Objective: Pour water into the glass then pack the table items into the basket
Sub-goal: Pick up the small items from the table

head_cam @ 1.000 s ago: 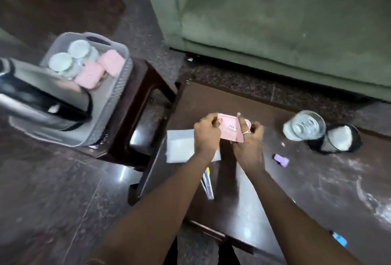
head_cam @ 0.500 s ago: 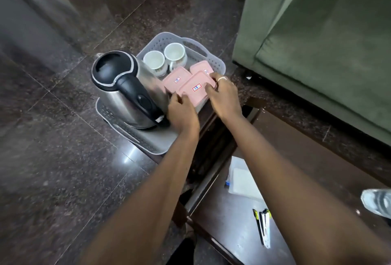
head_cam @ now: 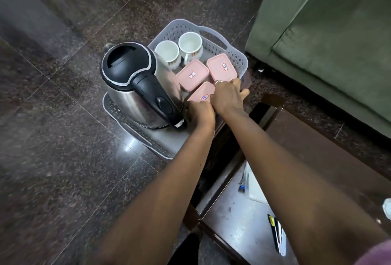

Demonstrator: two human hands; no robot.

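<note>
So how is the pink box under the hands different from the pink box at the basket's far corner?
The near pink box is half hidden by both hands, left hand and right hand; the far pink box lies untouched in full view. Their labels face different ways. Both are shut, same colour, inside the basket.

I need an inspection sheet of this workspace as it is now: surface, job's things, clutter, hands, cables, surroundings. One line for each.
Surface: dark wooden table, glossy; a lower stand under the basket.
Job's things: grey basket holds steel kettle, two white cups, two pink boxes lying flat, and a third pink box under the hands.
Clutter: white paper and pens on the table; a pale object at the right frame edge, too cut off to name.
Hands: left hand and right hand both on the third pink box.
Cables: nothing seen.
Surroundings: dark speckled floor, green sofa.
</note>
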